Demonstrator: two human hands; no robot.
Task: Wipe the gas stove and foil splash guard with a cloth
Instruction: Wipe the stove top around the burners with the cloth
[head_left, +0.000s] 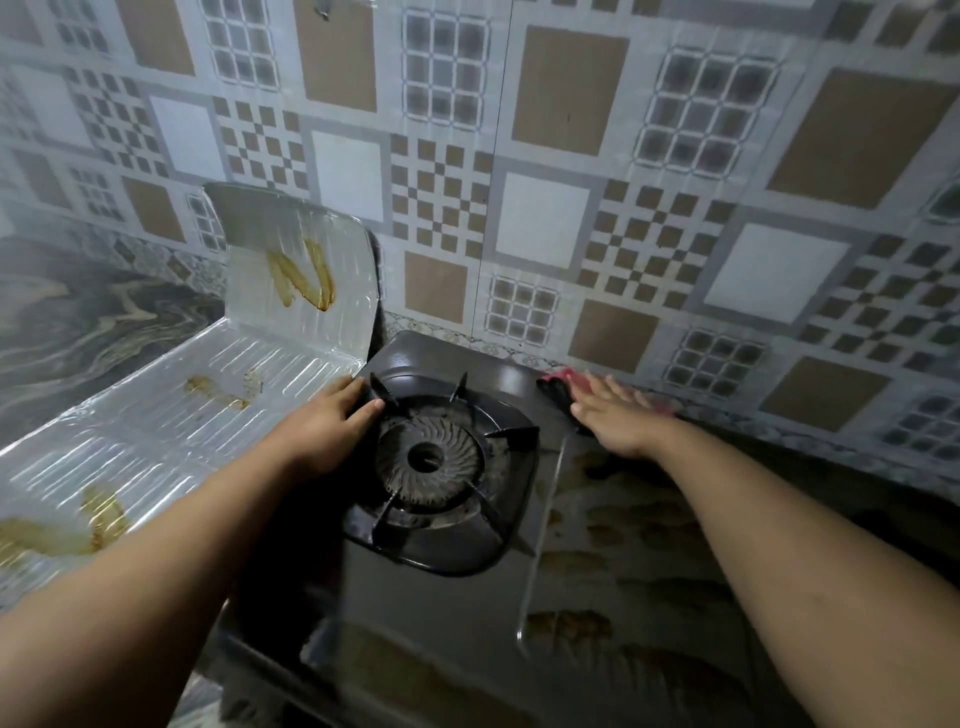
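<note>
- Gas stove (441, 597): dark single-burner unit on the counter, back edge close to the tiled wall (545, 156). Round burner head (428, 457) sits inside a black pan support (514, 540) with raised prongs.
- No brand, label or writing can be read anywhere on the stove, the foil or the wall; the picture is dim and soft.
- Foil splash guard (291, 332): silvery ribbed sheet just left of the stove, its far panel standing upright, the rest running along the stove's left side toward the onlooker. Brown greasy streaks show on the upright panel and on the lower panels.
- Left hand (324, 431): rests on the stove's far-left corner, at the rim of the pan support and just beside the foil. Fingers are extended and fairly close together, thumb lying against the support rim; nothing is gripped.
- Right hand (621, 418): laid flat at the stove's far-right edge, near the wall. Fingers are straight and slightly spread, pressing down on a cloth (563, 382).
- Cloth: red-pink with a dark part, mostly covered by the hand; only its far end shows beyond the fingertips.
- Counter (649, 545) right of the stove: dark with brown blotchy patterning or smears; I cannot tell which.
</note>
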